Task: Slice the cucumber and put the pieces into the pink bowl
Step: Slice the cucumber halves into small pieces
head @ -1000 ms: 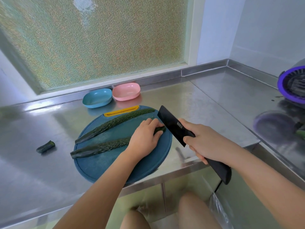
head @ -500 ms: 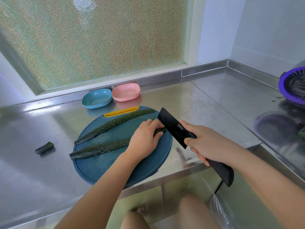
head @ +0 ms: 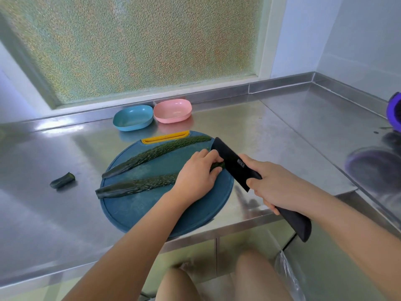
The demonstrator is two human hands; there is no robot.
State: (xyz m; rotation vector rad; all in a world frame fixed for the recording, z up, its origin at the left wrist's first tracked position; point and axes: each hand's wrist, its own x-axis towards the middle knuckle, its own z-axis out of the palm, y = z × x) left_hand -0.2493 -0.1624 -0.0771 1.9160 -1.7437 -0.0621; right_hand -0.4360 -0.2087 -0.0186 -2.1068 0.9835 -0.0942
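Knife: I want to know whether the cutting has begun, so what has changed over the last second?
Nothing visibly changed. The right hand still holds the knife at the end of the near cucumber half, which the left hand still grips on the cutting board.

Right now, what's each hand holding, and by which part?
Right hand holds the black knife by its handle, grip right behind the blade. Left hand holds the near cucumber half at its right end, fingers curled over it.

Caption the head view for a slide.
Left hand steadies a cucumber half on the blue cutting board; right hand holds a black knife beside it.
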